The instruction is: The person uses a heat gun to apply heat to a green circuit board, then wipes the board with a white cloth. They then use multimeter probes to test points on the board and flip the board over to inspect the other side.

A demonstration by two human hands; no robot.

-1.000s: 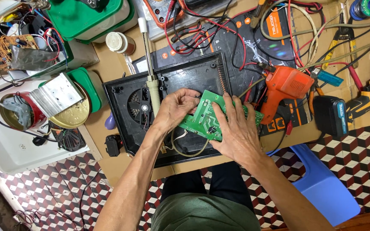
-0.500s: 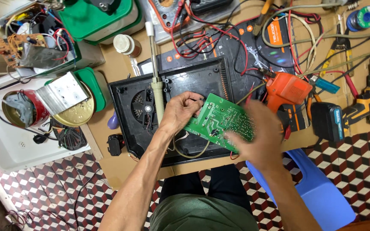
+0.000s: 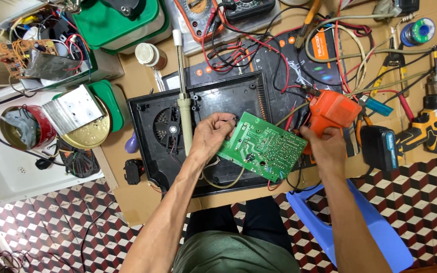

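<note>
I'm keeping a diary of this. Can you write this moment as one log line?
left hand: holds green circuit board | right hand: on orange solder gun | board: tilted over black casing | soldering iron: lying on casing

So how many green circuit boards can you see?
1. The green board sits over the black case, tilted, with the left hand gripping its left edge and the right hand at its right edge. Others may hide in the clutter.

1 white rectangular label (image 3: 81, 102) lies on the finned metal block at left, tilted, beside the green lid. 1 small round jar (image 3: 149, 54) with a white cap stands at upper centre-left. The orange multimeter (image 3: 197, 10) at the top edge carries a grey display window, only partly in view.
</note>
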